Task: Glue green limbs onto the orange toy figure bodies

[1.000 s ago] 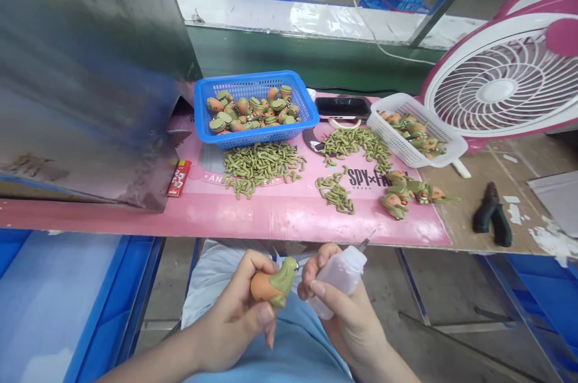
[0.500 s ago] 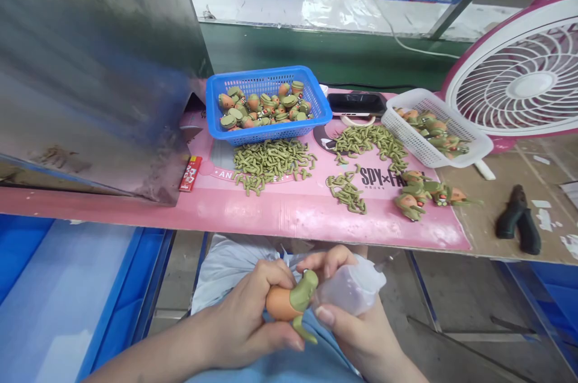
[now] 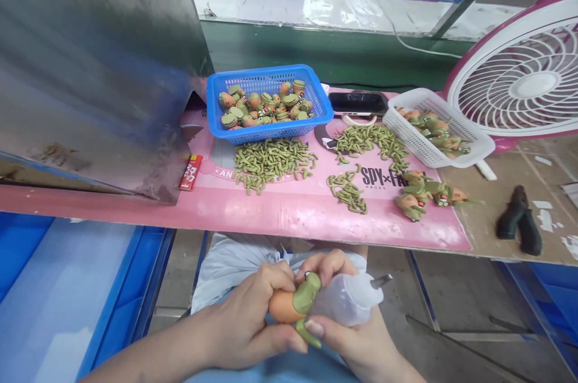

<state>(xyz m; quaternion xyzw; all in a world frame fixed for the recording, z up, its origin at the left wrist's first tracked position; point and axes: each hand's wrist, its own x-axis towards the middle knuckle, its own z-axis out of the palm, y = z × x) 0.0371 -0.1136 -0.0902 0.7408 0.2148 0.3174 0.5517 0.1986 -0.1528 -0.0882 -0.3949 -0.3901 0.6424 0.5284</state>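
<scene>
My left hand (image 3: 259,311) is closed around a small orange-and-green toy figure (image 3: 286,306), held over my lap. A thin curved green piece (image 3: 307,333) sticks out from the figure's lower side. In my right hand (image 3: 356,335) is a translucent plastic squeeze bottle (image 3: 345,300), a metal tip pointing to the right. The right thumb touches the curved green piece, and the right fingertips reach the figure's top edge. Where the bottle's other end meets the figure is hidden by the fingers.
On the pink mat (image 3: 271,211) lie piles of green curved pieces (image 3: 275,160) and several figures (image 3: 413,196). Behind are a blue basket (image 3: 271,133) and a white basket (image 3: 419,148) of figures. Black-handled pliers (image 3: 519,223), a fan (image 3: 533,85), a lighter-sized red box (image 3: 190,172) and a metal panel (image 3: 99,70) stand around.
My right hand has turned the bottle slightly, so its metal tip now shows clearly. The right thumb has come onto the green piece. The figure has shifted slightly right.
</scene>
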